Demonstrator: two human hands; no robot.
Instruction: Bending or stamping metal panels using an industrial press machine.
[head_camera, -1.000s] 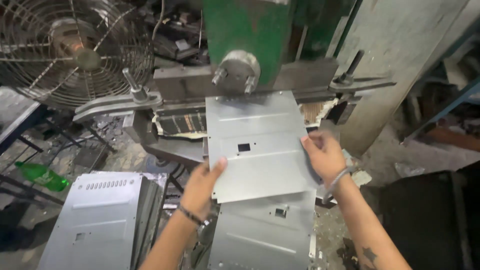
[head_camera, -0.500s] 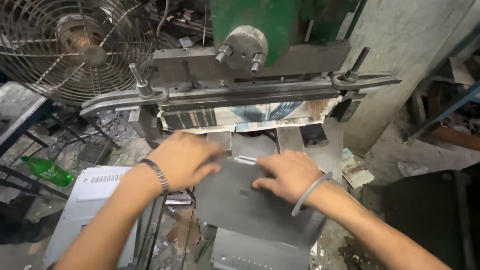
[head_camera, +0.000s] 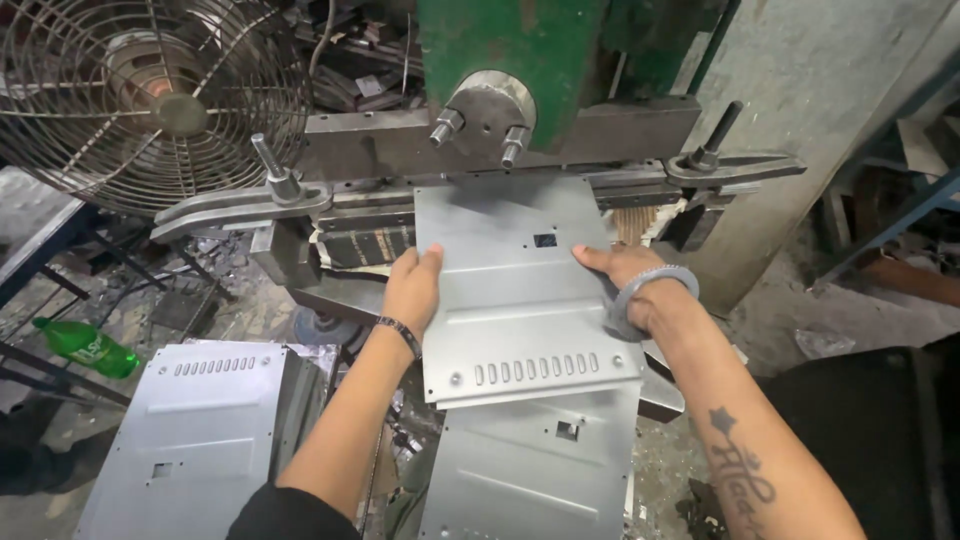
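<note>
Lower sheet (head_camera: 530, 470): a matching grey panel lay nearest, flat under the near edge of the held one
Stack at left (head_camera: 195, 440): more punched grey panels sat well apart from the hands
Left hand (head_camera: 412, 290): clasped the left edge of the metal panel (head_camera: 520, 290), fingers over the top face
Right hand (head_camera: 625, 275): pressed on the right edge, fingers spread along it (a bangle at the wrist); both hands stood about equally near
Panel's place: between the two hands, long axis running away from the person, far end under the press head (head_camera: 480, 120)
Panel's look: flat grey sheet, a row of slots near the close edge, one small square hole toward the far end
Beyond: a wire-guarded fan (head_camera: 150, 100) stood at far left
</note>
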